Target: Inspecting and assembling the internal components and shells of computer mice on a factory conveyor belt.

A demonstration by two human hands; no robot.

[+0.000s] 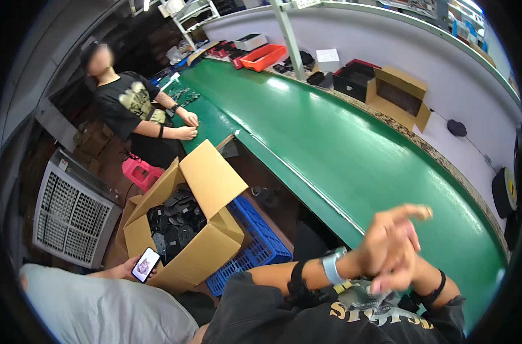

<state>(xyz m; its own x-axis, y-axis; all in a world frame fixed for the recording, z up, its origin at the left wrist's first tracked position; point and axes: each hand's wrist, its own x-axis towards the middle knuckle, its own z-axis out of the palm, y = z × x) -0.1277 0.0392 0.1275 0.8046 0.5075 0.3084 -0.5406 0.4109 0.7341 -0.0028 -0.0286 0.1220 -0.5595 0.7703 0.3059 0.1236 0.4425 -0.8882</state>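
Observation:
My left hand, with a pale-banded watch at its wrist, is raised in front of my chest at the lower right. One of its fingers stretches out to the right and the fingers look apart, with nothing visible in them. Overlapping it is my right hand, whose arm comes in from the right side. The two hands seem to touch or cross. Most of the right hand's fingers are hidden or merge with the left's. Beyond both hands lies the green worktable.
An open cardboard box of black parts stands left, beside a blue crate. A person in grey holds a phone; another works at the table. An orange tray and open carton line the far edge.

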